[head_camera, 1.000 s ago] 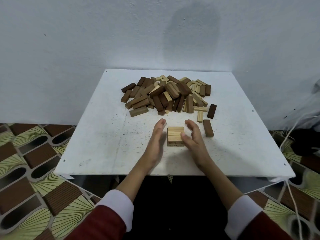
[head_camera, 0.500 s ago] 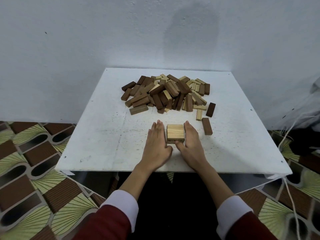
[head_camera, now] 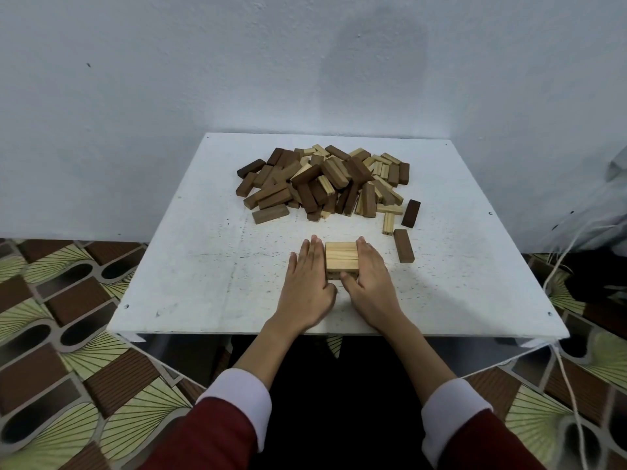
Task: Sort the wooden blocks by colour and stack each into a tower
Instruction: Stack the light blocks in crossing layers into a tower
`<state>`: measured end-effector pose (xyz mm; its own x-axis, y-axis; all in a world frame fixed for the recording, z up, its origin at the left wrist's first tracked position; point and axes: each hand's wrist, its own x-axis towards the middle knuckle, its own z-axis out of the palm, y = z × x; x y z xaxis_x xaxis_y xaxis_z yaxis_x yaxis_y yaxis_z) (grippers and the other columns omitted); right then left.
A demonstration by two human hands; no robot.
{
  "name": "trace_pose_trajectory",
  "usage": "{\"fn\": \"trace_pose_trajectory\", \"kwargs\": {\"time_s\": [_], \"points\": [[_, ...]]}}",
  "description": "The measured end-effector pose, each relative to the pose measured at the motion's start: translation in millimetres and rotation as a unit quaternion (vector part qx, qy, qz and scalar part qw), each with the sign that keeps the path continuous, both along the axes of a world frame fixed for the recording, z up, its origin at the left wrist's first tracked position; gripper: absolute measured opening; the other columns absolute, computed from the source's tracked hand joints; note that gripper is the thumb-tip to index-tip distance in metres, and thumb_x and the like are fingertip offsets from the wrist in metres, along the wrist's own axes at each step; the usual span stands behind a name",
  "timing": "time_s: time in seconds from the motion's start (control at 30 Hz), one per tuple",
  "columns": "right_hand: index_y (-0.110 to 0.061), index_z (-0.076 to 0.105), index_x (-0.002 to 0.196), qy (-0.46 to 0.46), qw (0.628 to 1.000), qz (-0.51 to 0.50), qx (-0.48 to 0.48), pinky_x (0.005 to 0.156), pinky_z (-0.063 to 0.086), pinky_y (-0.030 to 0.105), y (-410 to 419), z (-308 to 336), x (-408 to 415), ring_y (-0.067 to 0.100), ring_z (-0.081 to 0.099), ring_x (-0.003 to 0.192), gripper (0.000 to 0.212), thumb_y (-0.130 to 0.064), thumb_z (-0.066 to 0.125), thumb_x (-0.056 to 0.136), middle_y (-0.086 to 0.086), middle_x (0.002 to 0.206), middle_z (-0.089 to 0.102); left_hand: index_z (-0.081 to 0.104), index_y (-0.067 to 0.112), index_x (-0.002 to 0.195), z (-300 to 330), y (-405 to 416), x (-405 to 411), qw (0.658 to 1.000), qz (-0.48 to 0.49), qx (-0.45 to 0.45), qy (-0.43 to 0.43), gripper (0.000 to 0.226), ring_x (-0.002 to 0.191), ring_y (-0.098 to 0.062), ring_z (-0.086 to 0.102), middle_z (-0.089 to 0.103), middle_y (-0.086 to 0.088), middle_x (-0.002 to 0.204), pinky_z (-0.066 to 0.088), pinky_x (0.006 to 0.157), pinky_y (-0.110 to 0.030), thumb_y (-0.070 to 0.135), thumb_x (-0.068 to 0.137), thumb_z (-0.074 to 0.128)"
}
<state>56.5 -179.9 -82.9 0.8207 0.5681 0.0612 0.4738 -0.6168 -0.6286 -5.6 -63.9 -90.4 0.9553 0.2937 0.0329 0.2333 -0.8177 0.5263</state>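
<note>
Stack (head_camera: 342,257) of pale blocks sits between flat hands (head_camera: 339,283); apparently touching.

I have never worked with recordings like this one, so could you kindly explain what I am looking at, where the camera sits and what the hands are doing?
There is no machine here: a person works with two bare hands. The single picture comes from a wide-angle camera worn on the person's head, looking forward and down. On the white table lies a mixed pile of blocks, dark brown and pale wood together, with a few loose blocks to its right. Nearer the person stands a small stack of pale blocks, the start of a tower. The left hand and the right hand press flat against its two sides with straight fingers, apparently squaring it up. Neither hand grips anything. The floor around has a patterned covering.
</note>
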Motion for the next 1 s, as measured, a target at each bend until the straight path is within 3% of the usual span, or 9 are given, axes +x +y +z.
{"fn": "trace_pose_trajectory", "kwargs": {"time_s": [0.6, 0.77, 1.0], "points": [[-0.008, 0.009, 0.149, 0.003, 1.000, -0.002, 0.002, 0.116, 0.004, 0.028, -0.5, 0.9, -0.5, 0.019, 0.009, 0.144, 0.064, -0.023, 0.044, 0.097, 0.007, 0.157, 0.013, -0.005, 0.009, 0.150, 2.7, 1.4, -1.3, 0.999, -0.012, -0.033, -0.014, 0.067, 0.145, -0.012, -0.009, -0.004, -0.003, 0.159, -0.010, 0.117, -0.032, 0.026, 0.099, 0.035], [-0.008, 0.011, 0.149, 0.007, 1.000, 0.001, -0.003, 0.117, 0.007, 0.029, -0.5, 0.4, -1.6, 0.020, 0.012, 0.144, 0.073, -0.039, 0.030, 0.086, 0.008, 0.157, 0.016, -0.004, 0.007, 0.150, 2.0, -0.3, -1.7, 1.000, -0.009, -0.018, -0.011, 0.063, 0.146, -0.014, -0.006, -0.002, -0.004, 0.159, -0.007, 0.118, -0.035, 0.028, 0.101, 0.030], [-0.007, 0.011, 0.149, 0.005, 1.000, 0.003, 0.001, 0.118, 0.009, 0.031, -1.3, -1.2, -1.2, 0.020, 0.013, 0.143, 0.075, -0.041, 0.026, 0.083, 0.009, 0.156, 0.017, -0.004, 0.007, 0.150, 0.4, -0.3, -1.2, 1.000, -0.009, -0.006, -0.007, 0.061, 0.146, -0.013, -0.006, -0.001, -0.004, 0.159, -0.008, 0.117, -0.034, 0.028, 0.101, 0.026]]}}
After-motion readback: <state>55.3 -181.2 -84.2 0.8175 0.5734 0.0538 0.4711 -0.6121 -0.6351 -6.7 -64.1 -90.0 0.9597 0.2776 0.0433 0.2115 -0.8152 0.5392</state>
